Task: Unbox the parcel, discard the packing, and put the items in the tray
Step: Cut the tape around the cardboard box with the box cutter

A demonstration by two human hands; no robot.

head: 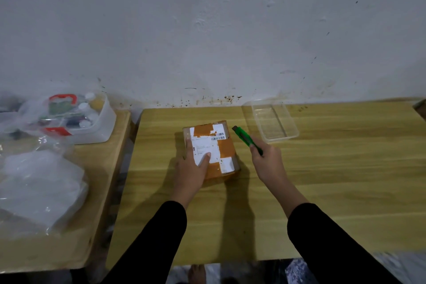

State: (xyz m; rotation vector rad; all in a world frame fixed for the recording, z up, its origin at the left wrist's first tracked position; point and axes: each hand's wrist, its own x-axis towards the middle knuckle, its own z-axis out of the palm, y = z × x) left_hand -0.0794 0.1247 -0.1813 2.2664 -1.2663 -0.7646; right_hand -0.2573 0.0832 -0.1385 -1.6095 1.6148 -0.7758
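Wooden table (322,180): left hand (192,166), fingers (189,145) straight, on parcel (222,145); right hand (268,158) tight round cutter (243,136)

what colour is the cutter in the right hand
Bright green, with a dark tip. The cutter shows clearly in the head view, gripped by the right hand.

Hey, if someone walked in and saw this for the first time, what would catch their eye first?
The taped cardboard parcel in the middle of the wooden table, with the left hand resting on it. Just right of it, the right hand grips a bright green cutter, and a clear tray sits beyond that.
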